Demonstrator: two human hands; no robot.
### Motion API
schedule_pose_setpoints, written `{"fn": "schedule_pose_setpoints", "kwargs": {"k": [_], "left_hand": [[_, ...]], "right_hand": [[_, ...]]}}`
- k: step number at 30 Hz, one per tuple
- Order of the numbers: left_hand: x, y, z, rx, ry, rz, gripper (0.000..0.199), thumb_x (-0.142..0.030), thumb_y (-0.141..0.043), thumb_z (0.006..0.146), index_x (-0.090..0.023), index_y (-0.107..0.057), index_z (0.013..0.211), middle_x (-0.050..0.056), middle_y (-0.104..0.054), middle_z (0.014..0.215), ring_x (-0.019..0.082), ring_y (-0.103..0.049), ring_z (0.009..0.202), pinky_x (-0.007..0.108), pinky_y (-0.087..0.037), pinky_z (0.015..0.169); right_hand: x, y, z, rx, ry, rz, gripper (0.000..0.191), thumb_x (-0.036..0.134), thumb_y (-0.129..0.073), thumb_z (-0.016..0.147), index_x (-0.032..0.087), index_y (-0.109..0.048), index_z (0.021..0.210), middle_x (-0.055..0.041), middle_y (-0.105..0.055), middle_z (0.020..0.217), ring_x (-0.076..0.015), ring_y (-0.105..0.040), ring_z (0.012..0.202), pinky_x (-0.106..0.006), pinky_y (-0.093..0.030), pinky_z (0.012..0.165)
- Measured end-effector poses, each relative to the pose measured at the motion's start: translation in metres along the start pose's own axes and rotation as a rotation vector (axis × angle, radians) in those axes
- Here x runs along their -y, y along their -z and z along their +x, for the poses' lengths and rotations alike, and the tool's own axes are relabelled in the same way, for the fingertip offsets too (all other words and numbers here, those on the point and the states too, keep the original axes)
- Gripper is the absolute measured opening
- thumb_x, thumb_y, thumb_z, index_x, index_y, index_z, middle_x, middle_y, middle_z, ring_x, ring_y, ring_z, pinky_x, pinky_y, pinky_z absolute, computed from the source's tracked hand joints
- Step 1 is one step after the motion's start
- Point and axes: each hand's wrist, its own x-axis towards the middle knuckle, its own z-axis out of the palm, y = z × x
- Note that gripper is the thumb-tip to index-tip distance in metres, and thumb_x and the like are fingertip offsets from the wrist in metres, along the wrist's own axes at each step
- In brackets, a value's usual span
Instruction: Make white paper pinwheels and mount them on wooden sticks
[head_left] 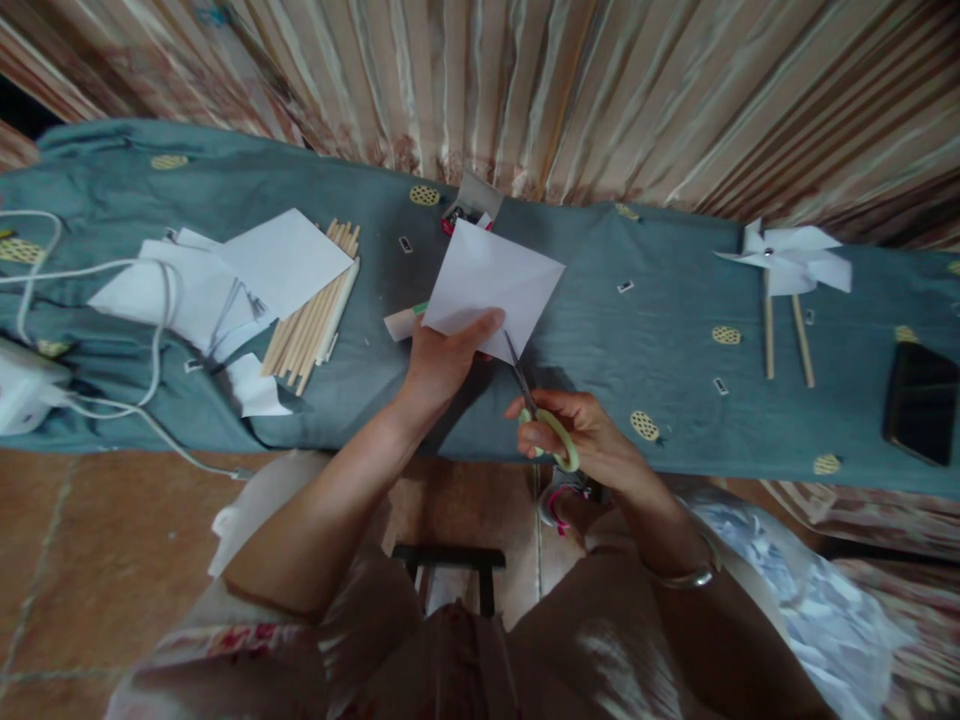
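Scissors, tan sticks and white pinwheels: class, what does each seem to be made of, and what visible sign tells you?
Scissors: blades look like smooth metal, being thin, grey and pointed; the pale green handle loops are probably plastic.
Tan sticks: likely plain wood, given their matt, pale colour.
White pinwheels: apparently matt paper, judging by the thin, folded vanes.

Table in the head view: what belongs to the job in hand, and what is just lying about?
Likely in the job: scissors, held sheet, loose paper, sticks, pinwheel.

Seemingly just lying about: phone, white cord, white plug block.
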Motion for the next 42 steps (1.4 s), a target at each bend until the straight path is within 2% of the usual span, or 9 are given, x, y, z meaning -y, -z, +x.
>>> {"fn": "schedule_pose_setpoints", "kwargs": {"k": [8, 17, 25, 31, 37, 42], "left_hand": [[-0.0005, -0.0008, 0.0001, -0.001, -0.008, -0.022, 0.009, -0.023, -0.077, 0.073, -0.021, -0.069, 0.076, 0.0, -0.071, 0.079, 0.015, -0.06, 0.067, 0.027, -0.046, 0.061], [0.0013, 0.0002, 0.0005, 0.015, -0.027, -0.043, 0.014, -0.027, -0.079, 0.07, -0.021, -0.067, 0.074, 0.001, -0.069, 0.078, 0.015, -0.059, 0.069, 0.027, -0.047, 0.063], [-0.0037, -0.002, -0.001, 0.0, 0.017, -0.035, 0.011, -0.023, -0.076, 0.071, -0.022, -0.066, 0.073, -0.001, -0.066, 0.075, 0.014, -0.057, 0.065, 0.027, -0.044, 0.059], [-0.0034, -0.0015, -0.0014, 0.015, 0.016, -0.07, 0.018, -0.028, -0.079, 0.07, -0.018, -0.066, 0.078, -0.001, -0.064, 0.075, 0.012, -0.055, 0.062, 0.025, -0.042, 0.053], [-0.0007, -0.001, -0.0002, 0.029, -0.017, -0.075, 0.014, -0.025, -0.079, 0.07, -0.02, -0.067, 0.075, -0.001, -0.068, 0.076, 0.013, -0.057, 0.065, 0.025, -0.044, 0.058], [-0.0003, -0.0018, -0.0009, 0.011, 0.009, -0.054, 0.011, -0.023, -0.078, 0.071, -0.02, -0.067, 0.071, -0.001, -0.066, 0.072, 0.014, -0.057, 0.063, 0.027, -0.045, 0.057]], "right_hand": [[-0.0029, 0.0008, 0.0002, -0.004, 0.004, -0.022, 0.048, 0.059, -0.086, 0.064, 0.02, -0.068, 0.084, 0.0052, -0.06, 0.058, -0.0081, -0.054, 0.051, -0.021, -0.044, 0.047], [-0.0052, -0.0005, 0.0003, -0.025, 0.01, -0.003, 0.044, 0.057, -0.087, 0.065, 0.02, -0.07, 0.083, 0.0051, -0.06, 0.058, -0.0081, -0.054, 0.051, -0.021, -0.044, 0.048], [-0.0027, -0.0003, -0.0007, -0.04, -0.018, 0.002, 0.045, 0.056, -0.089, 0.061, 0.02, -0.071, 0.082, 0.0054, -0.061, 0.057, -0.0082, -0.055, 0.05, -0.021, -0.046, 0.048], [-0.0018, -0.0015, -0.0006, -0.046, -0.023, -0.003, 0.043, 0.053, -0.089, 0.061, 0.021, -0.07, 0.082, 0.0061, -0.06, 0.057, -0.0075, -0.053, 0.05, -0.02, -0.045, 0.047], [0.0009, -0.004, -0.0011, -0.065, -0.02, 0.006, 0.046, 0.057, -0.089, 0.06, 0.02, -0.069, 0.08, 0.0072, -0.058, 0.056, -0.0067, -0.052, 0.048, -0.02, -0.043, 0.046], [0.001, -0.0055, -0.001, -0.09, -0.027, 0.014, 0.049, 0.059, -0.089, 0.057, 0.02, -0.069, 0.079, 0.0072, -0.059, 0.055, -0.0066, -0.053, 0.048, -0.02, -0.043, 0.046]]}}
